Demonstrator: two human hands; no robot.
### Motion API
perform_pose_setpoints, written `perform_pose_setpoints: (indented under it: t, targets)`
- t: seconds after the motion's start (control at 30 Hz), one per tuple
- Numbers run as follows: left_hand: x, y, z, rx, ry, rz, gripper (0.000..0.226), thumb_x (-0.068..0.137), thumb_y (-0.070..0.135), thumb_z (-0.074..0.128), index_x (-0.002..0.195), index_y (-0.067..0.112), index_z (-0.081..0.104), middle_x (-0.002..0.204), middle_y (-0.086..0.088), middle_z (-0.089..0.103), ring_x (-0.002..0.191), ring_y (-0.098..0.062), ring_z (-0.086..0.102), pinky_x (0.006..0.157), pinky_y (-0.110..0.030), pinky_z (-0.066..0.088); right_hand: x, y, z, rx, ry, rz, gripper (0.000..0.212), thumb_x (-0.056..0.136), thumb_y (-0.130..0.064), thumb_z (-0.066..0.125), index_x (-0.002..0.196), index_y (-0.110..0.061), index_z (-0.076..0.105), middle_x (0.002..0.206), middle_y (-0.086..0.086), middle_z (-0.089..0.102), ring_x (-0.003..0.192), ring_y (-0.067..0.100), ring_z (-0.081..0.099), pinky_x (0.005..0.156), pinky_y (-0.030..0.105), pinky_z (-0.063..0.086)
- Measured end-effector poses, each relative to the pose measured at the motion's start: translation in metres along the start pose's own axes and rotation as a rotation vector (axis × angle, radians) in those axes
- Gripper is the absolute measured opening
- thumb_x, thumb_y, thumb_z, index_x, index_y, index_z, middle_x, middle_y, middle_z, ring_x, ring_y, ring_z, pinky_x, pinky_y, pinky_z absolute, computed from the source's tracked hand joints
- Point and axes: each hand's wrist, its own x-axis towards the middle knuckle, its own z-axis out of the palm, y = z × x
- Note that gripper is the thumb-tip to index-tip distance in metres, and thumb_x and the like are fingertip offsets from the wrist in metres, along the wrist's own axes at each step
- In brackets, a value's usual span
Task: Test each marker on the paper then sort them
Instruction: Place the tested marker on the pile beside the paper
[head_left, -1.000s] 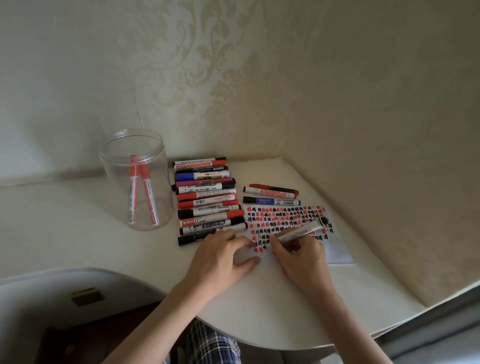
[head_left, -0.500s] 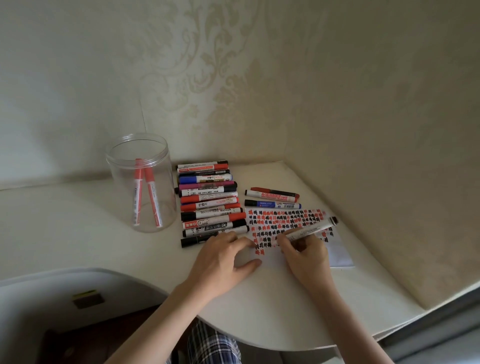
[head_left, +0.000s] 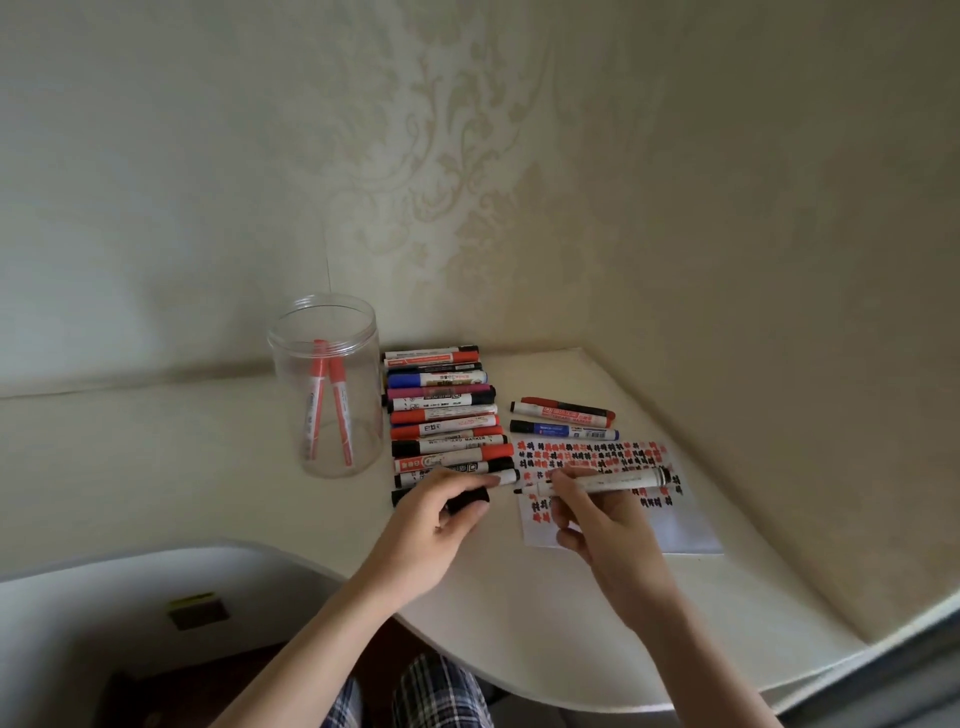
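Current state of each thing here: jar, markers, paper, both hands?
Jar: upright, lidless, two red markers inside.
Marker row: capped, lying flat.
Held marker: uncapped, over paper.
Cap: off.
Paper: flat, partly scribbled.
Left hand: grips cap.
Right hand: grips marker.

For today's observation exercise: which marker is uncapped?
The white marker gripped by the right hand over the paper; its black cap is in the left hand.
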Motion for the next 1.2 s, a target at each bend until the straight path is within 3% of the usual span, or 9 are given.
perform_pose_setpoints:
  t: [0.17, 0.37, 0.6, 0.9, 1.2]
  targets:
    - [-0.001, 0.0, -0.003, -0.17, 0.128, -0.072, 0.02, 0.086, 0.007, 0.071, 0.103, 0.017, 0.071, 0.1, 0.009, 0.073, 0.097, -0.004, 0.068, 0.083, -0.014, 0.051, -0.007, 0.002, 0.007, 0.002, 0.004, -0.019, 0.012, 0.087, -0.017, 0.068, 0.092, -0.006, 0.068, 0.073, 0.007, 0.064, 0.07, 0.018, 0.058, 0.061, 0.027, 0.047]
    - [0.0, 0.004, 0.002, -0.235, 0.101, -0.053, 0.019, 0.085, 0.003, 0.072, 0.101, 0.014, 0.072, 0.093, 0.008, 0.074, 0.086, -0.012, 0.071, 0.078, -0.018, 0.054, -0.009, 0.002, 0.018, -0.004, 0.004, -0.018, 0.006, 0.087, -0.014, 0.069, 0.088, -0.009, 0.071, 0.073, 0.008, 0.067, 0.07, 0.02, 0.059, 0.063, 0.03, 0.048]
    - [-0.001, 0.003, 0.005, -0.234, 0.075, -0.017, 0.021, 0.083, 0.005, 0.074, 0.097, 0.021, 0.073, 0.094, 0.012, 0.074, 0.09, -0.013, 0.071, 0.08, -0.02, 0.054, -0.009, 0.005, 0.022, -0.041, -0.03, -0.025, 0.012, 0.085, -0.016, 0.071, 0.093, -0.006, 0.071, 0.074, 0.011, 0.067, 0.068, 0.02, 0.059, 0.062, 0.03, 0.048]
    - [0.002, 0.003, 0.004, -0.254, 0.086, -0.002, 0.018, 0.083, 0.006, 0.074, 0.099, 0.014, 0.073, 0.093, 0.003, 0.074, 0.08, -0.02, 0.072, 0.075, -0.031, 0.059, -0.006, 0.006, 0.023, 0.013, -0.052, -0.03, 0.03, 0.076, -0.028, 0.074, 0.091, -0.002, 0.069, 0.072, 0.011, 0.059, 0.065, 0.021, 0.05, 0.066, 0.032, 0.045]
    - [0.005, 0.001, 0.008, -0.218, 0.138, 0.05, 0.016, 0.082, 0.006, 0.076, 0.097, 0.011, 0.073, 0.092, -0.001, 0.073, 0.078, -0.023, 0.071, 0.073, -0.039, 0.06, -0.002, 0.001, 0.027, 0.141, -0.096, 0.055, 0.013, 0.085, -0.014, 0.069, 0.091, -0.002, 0.069, 0.073, 0.007, 0.062, 0.068, 0.018, 0.053, 0.068, 0.029, 0.047]
